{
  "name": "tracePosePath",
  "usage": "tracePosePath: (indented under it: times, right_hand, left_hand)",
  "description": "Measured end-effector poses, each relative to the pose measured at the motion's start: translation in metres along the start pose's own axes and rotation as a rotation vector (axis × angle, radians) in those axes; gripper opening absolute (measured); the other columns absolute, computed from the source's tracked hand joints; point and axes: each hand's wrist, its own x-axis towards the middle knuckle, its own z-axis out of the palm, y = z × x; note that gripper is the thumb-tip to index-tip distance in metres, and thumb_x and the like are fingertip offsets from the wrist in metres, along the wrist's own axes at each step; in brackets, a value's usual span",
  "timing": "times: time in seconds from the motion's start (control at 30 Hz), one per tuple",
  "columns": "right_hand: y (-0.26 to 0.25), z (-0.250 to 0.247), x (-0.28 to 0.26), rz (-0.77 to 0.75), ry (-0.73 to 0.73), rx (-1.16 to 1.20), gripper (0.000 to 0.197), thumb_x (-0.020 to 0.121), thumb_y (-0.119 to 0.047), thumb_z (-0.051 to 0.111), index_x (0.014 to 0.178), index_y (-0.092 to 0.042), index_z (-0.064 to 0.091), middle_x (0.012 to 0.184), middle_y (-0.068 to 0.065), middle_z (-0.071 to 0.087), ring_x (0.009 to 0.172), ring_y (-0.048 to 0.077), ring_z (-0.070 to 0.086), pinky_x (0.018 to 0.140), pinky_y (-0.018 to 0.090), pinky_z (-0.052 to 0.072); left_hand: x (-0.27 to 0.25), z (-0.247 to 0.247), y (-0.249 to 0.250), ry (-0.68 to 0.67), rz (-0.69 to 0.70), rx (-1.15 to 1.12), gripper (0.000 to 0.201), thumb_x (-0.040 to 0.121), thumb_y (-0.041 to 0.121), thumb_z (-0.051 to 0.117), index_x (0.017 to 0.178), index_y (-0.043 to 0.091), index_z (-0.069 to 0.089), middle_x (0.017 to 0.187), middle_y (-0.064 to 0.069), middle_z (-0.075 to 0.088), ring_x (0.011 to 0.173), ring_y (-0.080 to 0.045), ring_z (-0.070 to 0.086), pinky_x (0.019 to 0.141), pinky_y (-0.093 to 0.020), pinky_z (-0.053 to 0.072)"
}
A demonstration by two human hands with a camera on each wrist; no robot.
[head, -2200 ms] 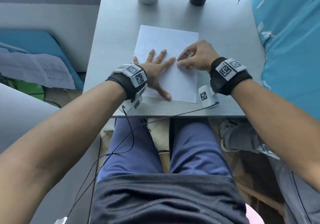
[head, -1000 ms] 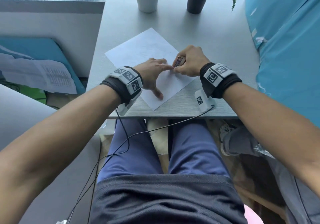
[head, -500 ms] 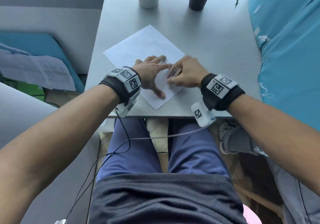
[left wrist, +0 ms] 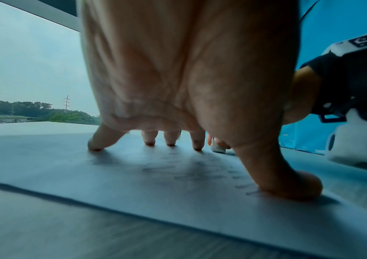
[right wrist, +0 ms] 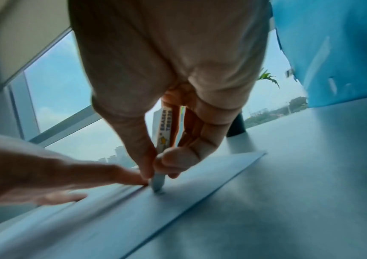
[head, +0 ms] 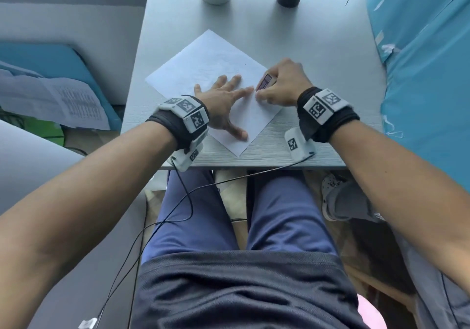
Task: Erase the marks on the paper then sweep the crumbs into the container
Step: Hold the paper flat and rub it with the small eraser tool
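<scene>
Left hand [head: 223, 104] spread flat on paper [head: 211, 59] to stop slipping; right hand [head: 284, 84] pinching eraser [head: 264, 82], tip down for rubbing marks [left wrist: 191, 168]

The paper [head: 211, 59] is a thin, matt white sheet bearing faint grey pencil smudges. The table [head: 318, 56] has a matt grey finish with fine linear grain. The eraser [right wrist: 165, 133] carries a glossy printed sleeve.

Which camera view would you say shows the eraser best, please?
The right wrist view: the eraser stands close up in the right hand, tip on the paper. The head view shows its sleeve, small; the left wrist view, just its tip.
</scene>
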Motion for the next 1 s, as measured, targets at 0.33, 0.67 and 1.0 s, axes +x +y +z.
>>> tracePosePath:
  times: [0.33,0.67,1.0]
  right_hand:
    - [0.006,0.005,-0.001,-0.049,-0.024,0.058,0.01,0.07,-0.019,0.078,0.079,-0.019,0.077,0.066,-0.007,0.066,0.052,-0.005,0.056,0.049,0.005,0.043]
    - [0.018,-0.008,0.011,-0.038,0.0,0.062,0.018,0.067,-0.018,0.083,0.084,-0.013,0.079,0.074,0.003,0.072,0.053,-0.001,0.055,0.057,0.01,0.048]
    - [0.025,-0.003,0.006,-0.011,0.033,0.025,0.014,0.07,-0.023,0.078,0.081,-0.016,0.079,0.068,-0.002,0.066,0.067,0.009,0.061,0.059,0.013,0.043]
  left_hand:
    - [0.003,0.0,0.004,-0.046,-0.029,0.0,0.137,0.054,0.074,0.08,0.156,0.041,-0.005,0.163,0.009,-0.024,0.15,-0.025,-0.022,0.107,-0.08,0.004]
    - [0.007,0.0,0.007,-0.003,0.047,0.022,0.139,0.059,0.071,0.08,0.159,0.023,-0.003,0.166,-0.003,-0.017,0.153,-0.025,-0.013,0.12,-0.06,0.001]
    - [0.012,0.0,0.004,-0.019,0.093,0.008,0.138,0.059,0.068,0.082,0.159,0.03,-0.004,0.165,0.007,-0.018,0.152,-0.02,-0.016,0.118,-0.064,0.0]
